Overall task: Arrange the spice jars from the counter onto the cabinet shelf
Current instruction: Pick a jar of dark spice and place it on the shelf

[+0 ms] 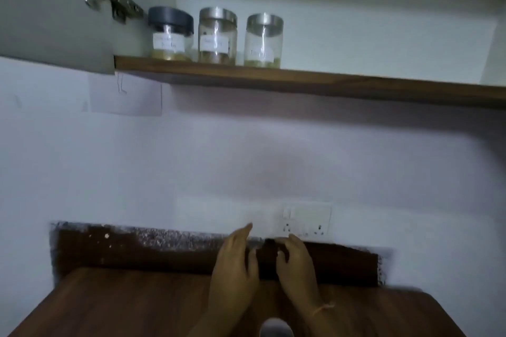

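Observation:
Three clear spice jars with white labels stand in a row at the left end of the wooden cabinet shelf (pixel 301 78): a black-lidded jar (pixel 170 34), a steel-lidded jar (pixel 217 35) and a second steel-lidded jar (pixel 263 40). Each has a little yellowish spice at its bottom. My left hand (pixel 235 262) and my right hand (pixel 297 262) hover side by side above the brown counter (pixel 123 306), near the dark backsplash. The fingers look relaxed and hold nothing. A blurred grey round top, perhaps a jar lid (pixel 275 328), shows at the bottom edge between my wrists.
The open cabinet door (pixel 49 8) with its metal hinge (pixel 115 0) hangs at the upper left. To the right of the jars the shelf is bare. A white wall socket (pixel 306 220) sits just above the backsplash (pixel 164 252) behind my hands.

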### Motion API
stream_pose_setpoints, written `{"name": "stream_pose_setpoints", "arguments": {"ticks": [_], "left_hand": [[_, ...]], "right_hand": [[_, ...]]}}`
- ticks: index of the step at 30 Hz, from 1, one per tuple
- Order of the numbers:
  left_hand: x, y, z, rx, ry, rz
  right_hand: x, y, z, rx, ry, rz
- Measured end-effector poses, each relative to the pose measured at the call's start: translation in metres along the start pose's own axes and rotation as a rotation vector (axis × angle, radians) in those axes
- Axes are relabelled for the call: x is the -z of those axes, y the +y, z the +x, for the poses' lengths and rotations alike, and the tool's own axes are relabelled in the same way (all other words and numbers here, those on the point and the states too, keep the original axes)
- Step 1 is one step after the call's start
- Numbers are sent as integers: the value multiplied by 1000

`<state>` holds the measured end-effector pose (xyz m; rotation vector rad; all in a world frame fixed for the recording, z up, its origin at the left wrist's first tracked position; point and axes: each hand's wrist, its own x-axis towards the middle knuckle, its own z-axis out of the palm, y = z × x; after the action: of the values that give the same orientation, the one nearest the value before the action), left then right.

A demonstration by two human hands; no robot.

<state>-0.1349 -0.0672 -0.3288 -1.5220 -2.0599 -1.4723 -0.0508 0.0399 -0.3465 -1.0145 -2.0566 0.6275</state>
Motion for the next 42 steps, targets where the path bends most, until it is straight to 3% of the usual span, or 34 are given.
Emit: {"name": "stream_pose_setpoints", "arguments": {"ticks": [3, 6, 12, 15, 21, 28, 32, 37, 42], "left_hand": [[-18, -20, -45, 176, -82, -16], [-27, -34, -71, 328, -201, 24], [-45, -59, -92, 410, -531, 113], [-50, -62, -100, 399, -581, 112], [-46, -63, -102, 393, -533, 123], [-38, -72, -109, 410, -506, 117], [-35, -70, -103, 388, -418, 101], [-26, -54, -65, 458, -211, -90], [-5, -22, -22, 513, 24, -408]], "right_hand": [[-13, 43, -24, -181, -128, -28], [-20, 69, -41, -247, -238, -96], [-36, 80, -50, -242, -489, -276], [-46, 84, -55, -228, -555, -317], [-63, 95, -73, -234, -576, -319], [-62, 109, -85, -170, -421, -205], [-54, 97, -78, -144, -235, -80], [-28, 58, -41, -181, -170, 330], [13, 5, -10, -35, -113, 701]]}}
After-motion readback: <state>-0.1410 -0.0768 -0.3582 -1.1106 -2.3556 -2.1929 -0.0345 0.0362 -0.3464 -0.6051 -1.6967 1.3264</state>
